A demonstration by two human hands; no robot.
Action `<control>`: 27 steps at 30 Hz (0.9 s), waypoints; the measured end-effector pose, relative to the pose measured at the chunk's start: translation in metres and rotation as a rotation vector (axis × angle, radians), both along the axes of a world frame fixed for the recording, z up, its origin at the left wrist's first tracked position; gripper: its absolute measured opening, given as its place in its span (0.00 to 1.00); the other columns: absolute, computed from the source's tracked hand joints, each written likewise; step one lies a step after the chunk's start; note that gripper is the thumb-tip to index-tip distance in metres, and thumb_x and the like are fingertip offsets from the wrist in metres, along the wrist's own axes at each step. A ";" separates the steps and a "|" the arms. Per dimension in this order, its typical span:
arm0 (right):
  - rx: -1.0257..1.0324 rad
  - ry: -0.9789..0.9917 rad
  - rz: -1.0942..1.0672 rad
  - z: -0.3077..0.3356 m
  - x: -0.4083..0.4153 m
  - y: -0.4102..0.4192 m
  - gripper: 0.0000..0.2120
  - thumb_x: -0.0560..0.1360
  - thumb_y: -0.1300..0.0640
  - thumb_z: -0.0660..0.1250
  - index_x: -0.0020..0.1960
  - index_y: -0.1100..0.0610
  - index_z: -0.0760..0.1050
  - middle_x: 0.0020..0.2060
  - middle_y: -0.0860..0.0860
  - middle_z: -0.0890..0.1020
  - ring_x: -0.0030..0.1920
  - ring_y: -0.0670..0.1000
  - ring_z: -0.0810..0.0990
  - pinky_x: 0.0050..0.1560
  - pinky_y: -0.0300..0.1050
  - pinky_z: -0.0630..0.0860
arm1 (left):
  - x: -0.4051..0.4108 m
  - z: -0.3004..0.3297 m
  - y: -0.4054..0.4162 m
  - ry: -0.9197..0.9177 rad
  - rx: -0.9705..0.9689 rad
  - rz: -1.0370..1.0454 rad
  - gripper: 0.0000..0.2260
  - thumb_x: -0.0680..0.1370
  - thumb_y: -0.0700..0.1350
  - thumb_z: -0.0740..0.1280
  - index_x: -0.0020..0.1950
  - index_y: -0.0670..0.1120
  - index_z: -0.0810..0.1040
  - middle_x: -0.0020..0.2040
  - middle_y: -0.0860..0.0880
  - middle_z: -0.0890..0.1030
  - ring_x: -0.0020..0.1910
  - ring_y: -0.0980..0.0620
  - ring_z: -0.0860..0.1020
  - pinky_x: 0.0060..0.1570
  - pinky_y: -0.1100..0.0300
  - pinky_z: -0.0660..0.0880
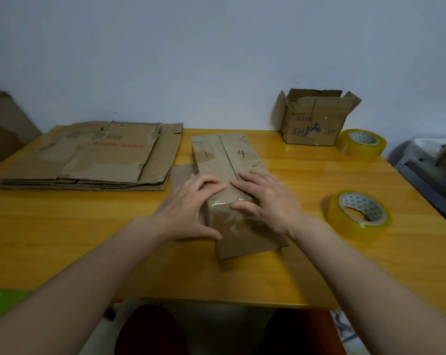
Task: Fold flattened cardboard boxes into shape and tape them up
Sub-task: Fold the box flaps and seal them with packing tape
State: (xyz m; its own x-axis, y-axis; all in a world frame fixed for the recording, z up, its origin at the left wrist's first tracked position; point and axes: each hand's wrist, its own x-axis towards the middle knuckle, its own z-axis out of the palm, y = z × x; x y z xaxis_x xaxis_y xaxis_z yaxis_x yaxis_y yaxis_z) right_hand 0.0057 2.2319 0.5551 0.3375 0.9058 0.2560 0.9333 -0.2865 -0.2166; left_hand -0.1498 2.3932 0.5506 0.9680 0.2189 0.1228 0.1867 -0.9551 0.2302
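Head view shows a folded cardboard box lying mid-table, its top seam marked 3 and 4, clear tape over the near end. Both hands lie flat and spread on that end, left hand and right hand pressing, neither gripping. Flattened boxes are stacked at left; two tape rolls sit right, beside an open box whose contents are hidden.

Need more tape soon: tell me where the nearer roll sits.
The nearer tape roll lies on the table's right side, just beyond the right hand.
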 end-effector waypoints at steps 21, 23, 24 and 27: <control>0.053 0.047 -0.148 -0.003 -0.029 0.018 0.38 0.66 0.40 0.73 0.72 0.49 0.66 0.68 0.50 0.68 0.68 0.52 0.62 0.69 0.47 0.56 | -0.010 -0.019 0.009 -0.333 -0.125 0.036 0.35 0.72 0.23 0.57 0.73 0.52 0.67 0.73 0.55 0.67 0.72 0.64 0.58 0.71 0.65 0.53; -0.034 0.030 -0.134 -0.003 -0.027 0.016 0.43 0.64 0.42 0.76 0.74 0.47 0.62 0.71 0.50 0.64 0.70 0.53 0.60 0.71 0.47 0.54 | -0.008 -0.017 0.009 -0.393 -0.168 0.021 0.32 0.72 0.23 0.58 0.70 0.48 0.72 0.70 0.51 0.72 0.72 0.56 0.64 0.73 0.59 0.58; -0.064 0.061 -0.140 -0.001 -0.029 0.018 0.45 0.63 0.38 0.75 0.74 0.47 0.60 0.72 0.50 0.63 0.71 0.53 0.59 0.71 0.49 0.53 | -0.007 -0.015 0.010 -0.415 -0.188 0.011 0.30 0.71 0.23 0.58 0.69 0.46 0.74 0.68 0.49 0.74 0.70 0.53 0.66 0.72 0.55 0.61; -0.054 0.129 -0.237 0.003 -0.044 0.029 0.51 0.59 0.19 0.51 0.73 0.49 0.62 0.71 0.52 0.64 0.71 0.55 0.60 0.72 0.54 0.54 | -0.003 -0.010 0.010 -0.433 -0.220 -0.002 0.23 0.71 0.30 0.57 0.63 0.42 0.78 0.63 0.45 0.78 0.65 0.47 0.71 0.67 0.48 0.68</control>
State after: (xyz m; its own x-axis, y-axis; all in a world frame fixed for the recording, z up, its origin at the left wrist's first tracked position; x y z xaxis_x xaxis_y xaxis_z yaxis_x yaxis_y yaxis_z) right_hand -0.0384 2.2610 0.5584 0.5686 0.8086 0.1509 0.8043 -0.5081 -0.3082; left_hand -0.1532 2.4030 0.5402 0.8387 0.2828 0.4654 0.0270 -0.8752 0.4831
